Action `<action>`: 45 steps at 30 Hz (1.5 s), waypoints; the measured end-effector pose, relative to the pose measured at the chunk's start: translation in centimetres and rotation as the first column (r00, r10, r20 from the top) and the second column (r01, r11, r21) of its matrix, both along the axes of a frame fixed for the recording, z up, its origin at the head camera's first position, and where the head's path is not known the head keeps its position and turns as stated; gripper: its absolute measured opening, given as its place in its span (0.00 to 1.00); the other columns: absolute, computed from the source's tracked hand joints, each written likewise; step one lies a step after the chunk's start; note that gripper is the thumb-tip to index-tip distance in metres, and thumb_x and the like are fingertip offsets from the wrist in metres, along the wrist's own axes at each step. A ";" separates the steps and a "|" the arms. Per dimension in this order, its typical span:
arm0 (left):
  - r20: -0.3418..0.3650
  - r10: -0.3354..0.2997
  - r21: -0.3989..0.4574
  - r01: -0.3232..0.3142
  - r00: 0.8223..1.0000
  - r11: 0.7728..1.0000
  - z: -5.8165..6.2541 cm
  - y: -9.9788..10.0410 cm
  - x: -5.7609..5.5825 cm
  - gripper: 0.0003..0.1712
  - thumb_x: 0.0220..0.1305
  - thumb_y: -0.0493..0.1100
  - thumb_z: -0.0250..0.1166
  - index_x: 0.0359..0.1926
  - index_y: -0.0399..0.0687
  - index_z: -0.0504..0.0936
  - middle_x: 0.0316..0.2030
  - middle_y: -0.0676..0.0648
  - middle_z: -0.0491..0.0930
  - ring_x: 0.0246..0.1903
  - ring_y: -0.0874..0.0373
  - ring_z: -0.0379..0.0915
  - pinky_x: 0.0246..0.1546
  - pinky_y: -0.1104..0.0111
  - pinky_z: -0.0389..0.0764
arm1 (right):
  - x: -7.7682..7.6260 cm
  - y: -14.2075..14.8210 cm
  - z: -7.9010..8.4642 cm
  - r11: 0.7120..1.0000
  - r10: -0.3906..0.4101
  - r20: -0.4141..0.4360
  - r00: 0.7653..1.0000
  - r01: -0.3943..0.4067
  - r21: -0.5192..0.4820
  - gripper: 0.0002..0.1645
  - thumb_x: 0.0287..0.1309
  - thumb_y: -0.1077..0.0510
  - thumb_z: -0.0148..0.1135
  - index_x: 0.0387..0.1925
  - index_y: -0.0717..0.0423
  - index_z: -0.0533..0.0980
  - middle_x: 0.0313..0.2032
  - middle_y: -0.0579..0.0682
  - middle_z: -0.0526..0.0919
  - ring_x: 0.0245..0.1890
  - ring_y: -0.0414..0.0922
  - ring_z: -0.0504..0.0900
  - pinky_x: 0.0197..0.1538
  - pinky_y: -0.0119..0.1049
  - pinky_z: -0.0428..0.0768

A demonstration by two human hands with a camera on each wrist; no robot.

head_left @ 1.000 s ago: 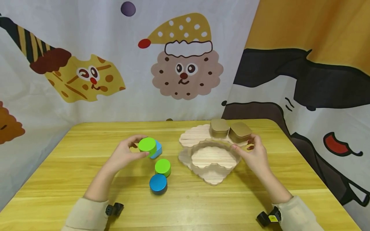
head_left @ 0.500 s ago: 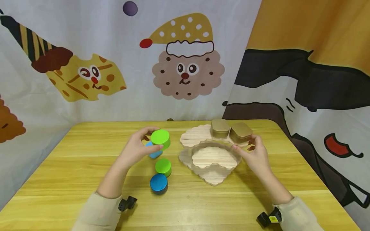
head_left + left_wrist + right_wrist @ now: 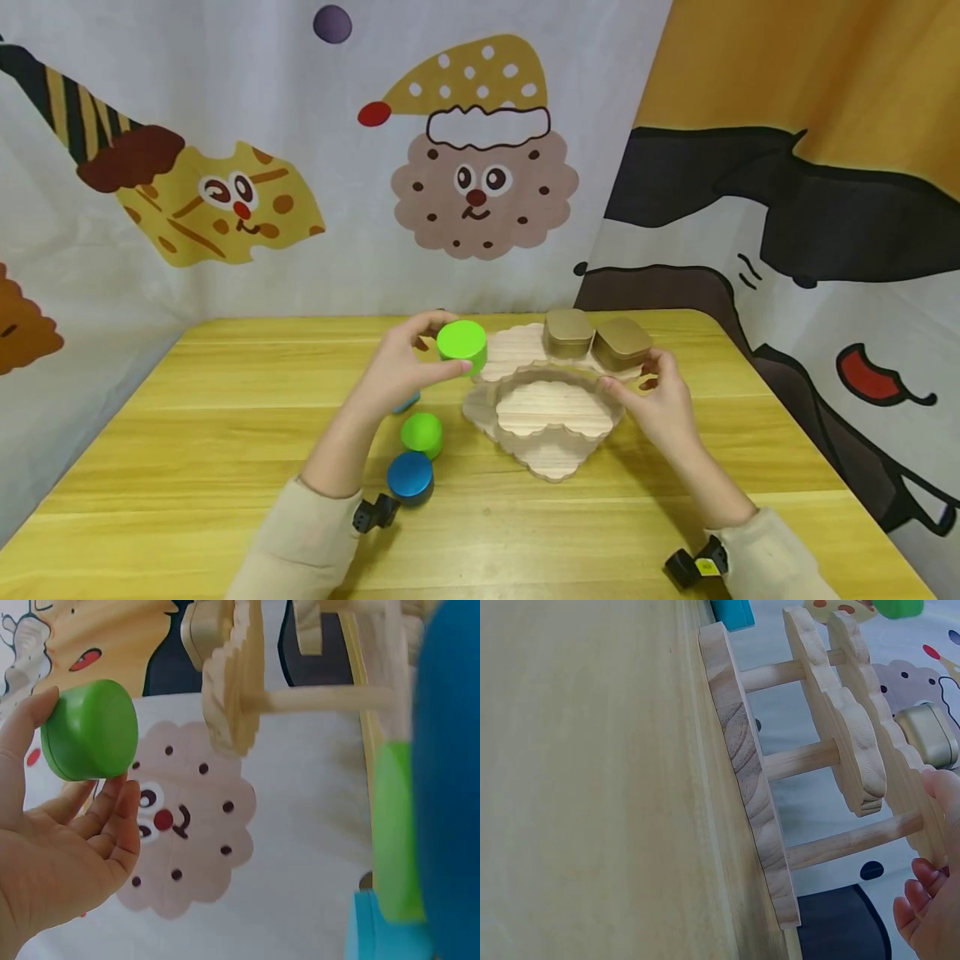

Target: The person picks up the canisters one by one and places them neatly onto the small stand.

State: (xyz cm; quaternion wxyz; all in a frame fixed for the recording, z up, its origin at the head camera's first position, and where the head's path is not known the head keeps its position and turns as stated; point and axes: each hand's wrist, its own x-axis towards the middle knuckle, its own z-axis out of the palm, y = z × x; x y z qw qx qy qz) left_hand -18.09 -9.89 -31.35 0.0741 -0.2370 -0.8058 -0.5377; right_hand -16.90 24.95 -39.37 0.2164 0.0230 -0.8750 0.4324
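In the head view my left hand (image 3: 393, 367) holds a round green tin (image 3: 462, 343) between thumb and fingers, raised at the left end of the top tier. The left wrist view shows the same green tin (image 3: 91, 731) at the fingertips. A wooden tiered stand (image 3: 555, 408) with scalloped shelves joined by dowels stands right of centre. My right hand (image 3: 663, 404) pinches the right end of its top tier, thumb above and fingers below, as the right wrist view also shows. On that tier sit two gold tins, one left (image 3: 567, 332) and one right (image 3: 622, 343).
Left of the stand, a second green tin (image 3: 422, 433) and a dark blue round tin (image 3: 410, 477) stand close together on the wooden table (image 3: 517, 542). Behind my left wrist, a light blue tin (image 3: 407, 403) is mostly hidden. A cartoon-printed curtain (image 3: 300, 283) hangs behind.
My left hand has carried the green tin up and to the right, away from the light blue tin towards the stand's top tier. My right hand has stayed at the stand.
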 end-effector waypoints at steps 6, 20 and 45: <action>0.072 -0.030 -0.010 0.031 0.997 0.999 0.7 2.2 -0.8 0.29 0.49 0.45 0.76 0.53 0.48 0.78 0.42 0.53 0.79 0.42 0.56 0.70 0.42 0.55 0.71 | 0.0 0.0 0.0 1.000 -0.005 0.007 1.000 0.005 -0.005 0.40 0.48 0.51 0.75 0.55 0.64 0.64 0.40 0.56 0.71 0.38 0.46 0.68 0.39 0.33 0.68; 0.157 -0.041 -0.106 0.058 0.987 0.993 1.4 5.5 -3.4 0.28 0.48 0.42 0.76 0.51 0.44 0.77 0.40 0.49 0.77 0.41 0.54 0.71 0.37 0.64 0.76 | 0.0 0.0 -0.1 1.000 0.003 0.023 1.000 -0.002 -0.014 0.40 0.49 0.49 0.74 0.56 0.64 0.64 0.41 0.56 0.70 0.38 0.47 0.68 0.40 0.34 0.67; 0.227 -0.046 -0.125 0.076 0.973 0.989 -0.2 7.5 -5.1 0.31 0.48 0.40 0.75 0.54 0.41 0.76 0.41 0.47 0.77 0.40 0.50 0.72 0.34 0.67 0.75 | 0.0 -0.1 0.0 1.000 0.006 0.030 1.000 -0.006 -0.008 0.40 0.50 0.48 0.73 0.55 0.64 0.63 0.41 0.56 0.69 0.39 0.47 0.68 0.40 0.34 0.68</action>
